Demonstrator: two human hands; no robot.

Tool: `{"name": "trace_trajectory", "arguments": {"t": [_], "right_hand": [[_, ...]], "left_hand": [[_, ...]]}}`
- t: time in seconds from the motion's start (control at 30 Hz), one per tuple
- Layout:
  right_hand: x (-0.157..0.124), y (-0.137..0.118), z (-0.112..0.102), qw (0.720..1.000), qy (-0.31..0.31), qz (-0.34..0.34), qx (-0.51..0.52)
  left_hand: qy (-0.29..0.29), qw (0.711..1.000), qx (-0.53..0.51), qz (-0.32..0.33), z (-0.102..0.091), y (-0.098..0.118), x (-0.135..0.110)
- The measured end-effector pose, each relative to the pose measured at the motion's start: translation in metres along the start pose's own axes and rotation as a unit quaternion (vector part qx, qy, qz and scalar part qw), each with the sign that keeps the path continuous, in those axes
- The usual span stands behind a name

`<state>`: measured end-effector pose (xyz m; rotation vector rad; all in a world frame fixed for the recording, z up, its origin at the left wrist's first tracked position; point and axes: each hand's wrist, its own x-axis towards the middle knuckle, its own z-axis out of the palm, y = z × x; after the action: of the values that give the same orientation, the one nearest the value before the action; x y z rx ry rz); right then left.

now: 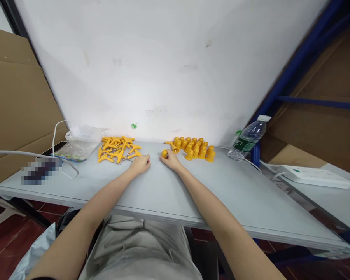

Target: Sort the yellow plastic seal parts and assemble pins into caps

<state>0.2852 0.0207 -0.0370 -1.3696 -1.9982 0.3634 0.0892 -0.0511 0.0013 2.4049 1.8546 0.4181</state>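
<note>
My right hand (172,160) is closed around a small yellow plastic cup (164,154) just above the table. My left hand (140,164) rests on the table with its fingers curled in; whatever it may hold is hidden. Beside it lies a pile of yellow handles with twisted metal shafts (116,147), resembling corkscrew parts. One yellow handle end (136,154) shows right behind the left knuckles. Beyond my right hand, a yellow piece with a handle and a cup-shaped end (175,150) lies on its side. Several upside-down yellow cups (196,149) stand in rows to its right.
A plastic bottle (249,138) leans at the right by the blue frame (256,149). Farther right lies a white power strip (315,177). On the left are a clear plastic bag (78,149), a white cable (55,134) and a blurred dark object (41,171). A white panel (163,77) rises behind.
</note>
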Motion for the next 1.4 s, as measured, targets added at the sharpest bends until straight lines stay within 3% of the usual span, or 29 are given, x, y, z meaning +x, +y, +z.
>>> {"name": "trace_trajectory", "arguments": {"t": [0.17,0.3,0.37,0.47,0.57,0.63,0.7,0.8,0.9,1.0,1.07,1.13,1.2,1.4], "right_hand": [[-0.006,-0.008,-0.003,0.998,-0.005,0.016,-0.066],[-0.008,-0.015,-0.006,0.993,-0.025,0.044,-0.109],[-0.009,-0.018,-0.007,0.99,-0.033,0.054,-0.124],[-0.008,-0.023,-0.009,0.988,-0.045,0.068,-0.135],[-0.008,-0.027,-0.01,0.985,-0.056,0.086,-0.137],[-0.009,-0.029,-0.01,0.984,-0.06,0.094,-0.138],[-0.009,-0.03,-0.01,0.984,-0.057,0.095,-0.139],[-0.011,-0.03,-0.01,0.985,-0.045,0.087,-0.141],[-0.012,-0.028,-0.009,0.987,-0.036,0.074,-0.141],[-0.012,-0.024,-0.007,0.989,-0.022,0.059,-0.136],[-0.012,-0.021,-0.006,0.991,-0.01,0.045,-0.128],[-0.013,-0.018,-0.005,0.993,0.003,0.029,-0.113],[-0.013,-0.016,-0.004,0.995,0.022,0.009,-0.097],[-0.015,-0.021,-0.007,0.994,0.064,-0.042,-0.072]], "left_hand": [[0.016,0.998,0.0,0.058,-0.003,-0.007,0.001],[0.065,0.992,-0.013,0.108,-0.012,-0.021,0.011],[0.07,0.995,-0.019,0.067,-0.019,-0.031,0.019],[0.018,0.999,-0.036,-0.026,-0.026,-0.047,0.031],[-0.017,0.997,-0.056,-0.05,-0.03,-0.06,0.04],[-0.003,0.994,-0.087,-0.06,-0.031,-0.063,0.044],[0.054,0.983,-0.155,-0.086,-0.032,-0.063,0.046],[0.21,0.917,-0.31,-0.138,-0.033,-0.057,0.049],[0.322,0.783,-0.491,-0.208,-0.036,-0.048,0.049],[0.337,0.639,-0.642,-0.258,-0.035,-0.039,0.046],[0.309,0.58,-0.707,-0.261,-0.031,-0.035,0.041],[0.274,0.551,-0.747,-0.251,-0.025,-0.03,0.036],[0.25,0.54,-0.766,-0.243,-0.019,-0.026,0.03],[0.227,0.561,-0.765,-0.218,-0.015,-0.013,0.022]]}}
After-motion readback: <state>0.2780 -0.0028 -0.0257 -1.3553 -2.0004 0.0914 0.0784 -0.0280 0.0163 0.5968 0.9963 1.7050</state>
